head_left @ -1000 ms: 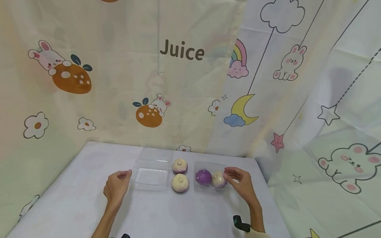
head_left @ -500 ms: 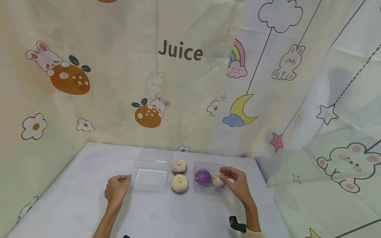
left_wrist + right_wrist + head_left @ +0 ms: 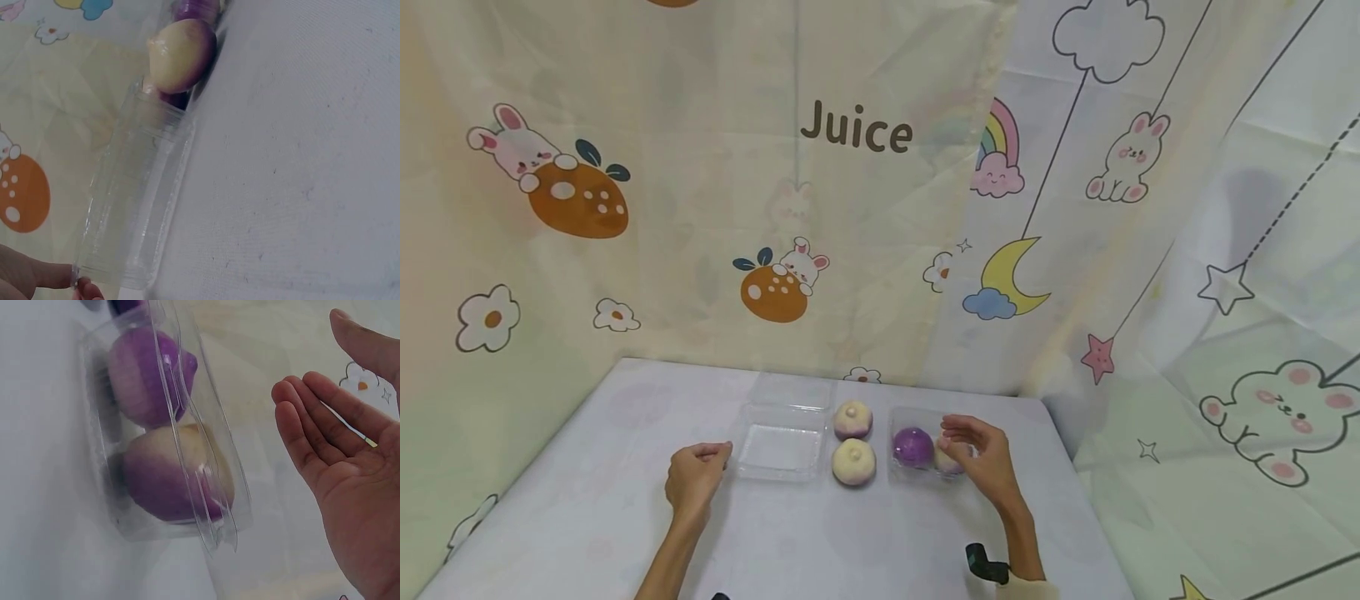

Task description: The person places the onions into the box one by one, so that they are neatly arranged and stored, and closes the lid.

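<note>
Evidently the left hand (image 3: 695,479) pinches the left rim of the open clear box (image 3: 782,446) near the table's (image 3: 850,542) back edge; the right hand (image 3: 988,454), fingers loosely extended, holding nothing, hovers by the second clear box (image 3: 917,417), nearer the back-right corner; it contains a purple bulb (image 3: 913,447) and a two-tone bulb (image 3: 178,475).

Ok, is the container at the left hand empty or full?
Empty: in the head view, the container shows only bare clear plastic.
</note>
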